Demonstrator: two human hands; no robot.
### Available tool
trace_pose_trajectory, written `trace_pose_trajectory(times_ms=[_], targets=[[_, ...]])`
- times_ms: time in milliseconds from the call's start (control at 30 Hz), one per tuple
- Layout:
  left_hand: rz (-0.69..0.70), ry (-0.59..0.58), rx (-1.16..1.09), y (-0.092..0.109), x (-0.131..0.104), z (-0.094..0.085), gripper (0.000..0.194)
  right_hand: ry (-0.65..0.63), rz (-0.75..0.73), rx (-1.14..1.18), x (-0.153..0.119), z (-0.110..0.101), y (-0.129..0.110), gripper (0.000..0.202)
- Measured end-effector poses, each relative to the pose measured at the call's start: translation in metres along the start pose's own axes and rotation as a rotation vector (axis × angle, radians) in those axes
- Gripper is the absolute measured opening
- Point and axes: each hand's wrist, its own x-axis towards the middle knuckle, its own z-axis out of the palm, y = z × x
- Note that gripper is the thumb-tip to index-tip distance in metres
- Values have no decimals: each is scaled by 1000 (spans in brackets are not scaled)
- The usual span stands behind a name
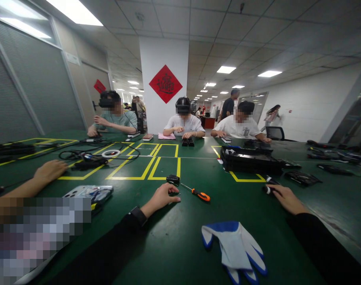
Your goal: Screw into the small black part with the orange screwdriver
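Observation:
My left hand [162, 196], with a dark band on its wrist, rests on the green table [180, 233]. Its thumb and fingers close around a small thin object that I cannot make out. Just beyond those fingers lies a short black cylinder [172, 179]. An orange-and-black screwdriver [201, 194] lies to the right of it, its shaft pointing back toward the cylinder. Further right, my right hand [287, 199] has its fingers closed on a small black cylinder with a white end [267, 190]. A dark piece [272, 181] sits right behind that.
A blue-and-white glove [235, 245] lies in front. Beyond stands a black tray-like case [251, 160]. On the left are a metal-cased device [89, 192], cables [110, 153] and a co-worker's hand [51, 171]. Dark parts [302, 177] lie at right. Several people sit across the table.

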Motion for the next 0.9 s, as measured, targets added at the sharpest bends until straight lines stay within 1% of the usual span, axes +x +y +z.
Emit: trace_pose_trajectory(times_ms=[67,167,267,367,467,533,667,767,900], targets=[[2,-9,-11,-1,0,0,43,15,44,-14,0,3,-3,41],[21,22,12,2,-1,1,36,38,121,-8,1,6,-1,44],[24,50,46,7,0,3,28,76,202,-17,1,8,11,48],[12,48,74,10,2,7,23,85,207,-29,-1,8,25,53],[23,36,118,10,4,10,20,120,219,-56,-4,8,38,52],[53,30,156,11,5,11,19,162,259,-73,-7,7,46,50],[172,-11,199,16,4,11,17,236,368,-86,-13,4,62,47],[204,-40,166,22,1,9,17,254,424,-97,-16,3,73,45],[190,-54,58,29,-4,7,15,267,429,-83,-18,5,80,48]])
